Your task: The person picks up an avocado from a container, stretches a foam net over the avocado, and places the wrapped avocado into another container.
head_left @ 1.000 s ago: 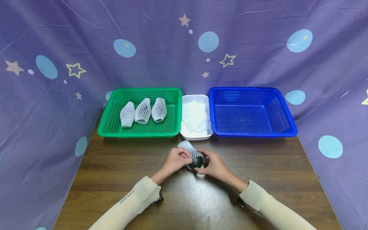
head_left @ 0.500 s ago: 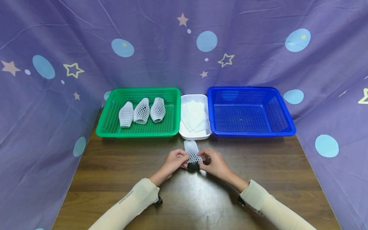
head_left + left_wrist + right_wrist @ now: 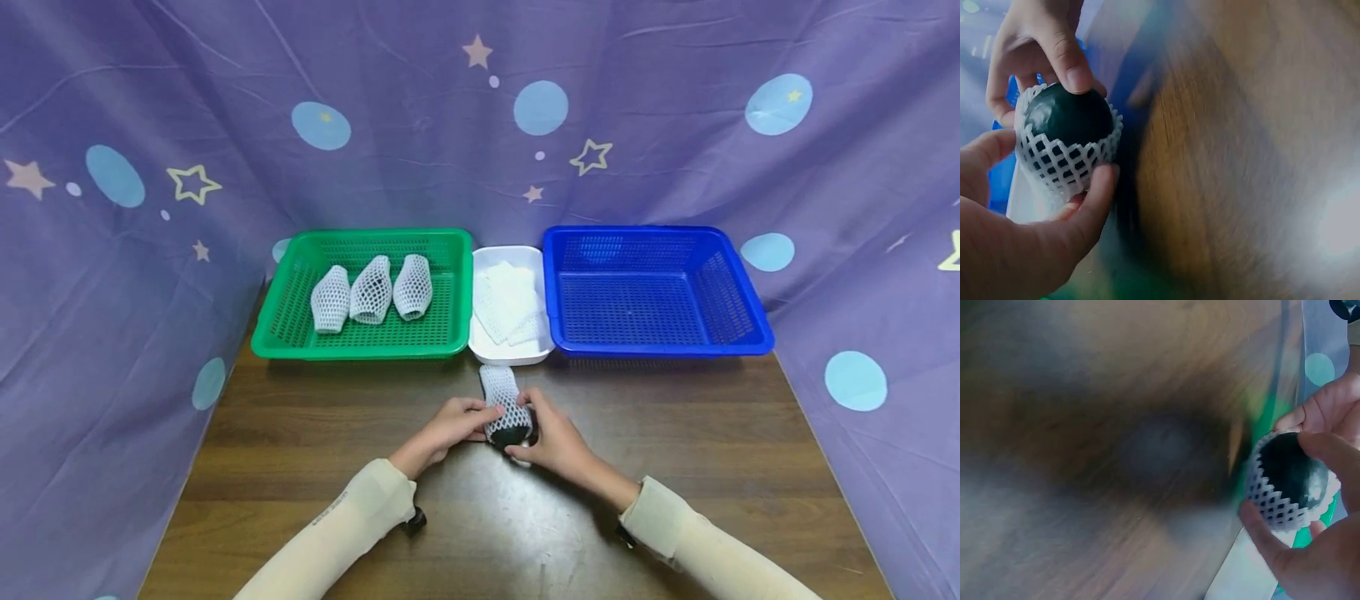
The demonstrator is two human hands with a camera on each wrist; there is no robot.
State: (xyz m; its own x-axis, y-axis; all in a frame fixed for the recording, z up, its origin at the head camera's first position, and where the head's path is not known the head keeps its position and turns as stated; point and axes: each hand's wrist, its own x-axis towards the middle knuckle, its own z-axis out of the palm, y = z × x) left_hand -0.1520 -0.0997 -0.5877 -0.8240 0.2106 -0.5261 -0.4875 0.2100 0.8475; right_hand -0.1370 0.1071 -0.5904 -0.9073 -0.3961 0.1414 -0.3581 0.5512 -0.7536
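A dark green, avocado-like fruit (image 3: 1067, 114) sits partly inside a white foam net sleeve (image 3: 499, 387), its rounded end bare at the net's open rim. In the head view, both hands hold it just above the table's middle. My left hand (image 3: 453, 427) grips the net from the left, thumb on the mesh. From the right, my right hand (image 3: 558, 433) holds the covered fruit, its thumb pressed on the bare dark end and its other fingers at the net's side. The sleeve's narrow end points away, toward the white tray.
A green basket (image 3: 360, 352) at the back left holds three net-covered items (image 3: 371, 292). Flat foam nets (image 3: 510, 300) lie in the white tray (image 3: 512, 360) in the middle. A blue basket (image 3: 660, 350) stands at the back right, against the purple curtain (image 3: 420, 167).
The net's narrow end has swung from the left to point straight back. The mesh now covers more of the dark fruit. My right thumb has moved onto the fruit's bare end.
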